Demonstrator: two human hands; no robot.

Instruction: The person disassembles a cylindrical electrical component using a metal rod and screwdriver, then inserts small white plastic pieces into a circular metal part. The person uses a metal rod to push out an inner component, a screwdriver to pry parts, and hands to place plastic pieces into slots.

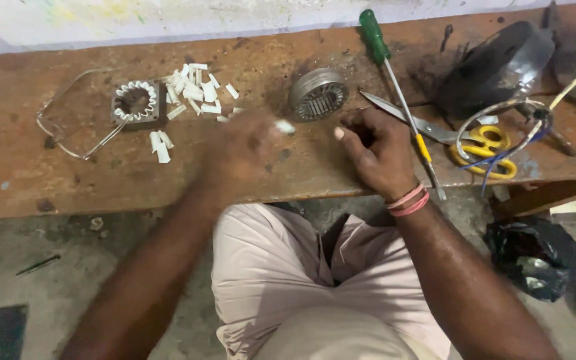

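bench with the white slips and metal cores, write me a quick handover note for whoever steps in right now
Left hand: blurred, a small white slip at its fingertips; grip unclear.
Right hand: curled on the worn wooden bench, another white slip end at its fingers.
Square metal core ringed with white slips lies far left, a loose pile of white slips beside it.
Round grey metal core sits beyond the hands; no slips visible in it.
Green-handled screwdriver and yellow-handled scissors lie right.
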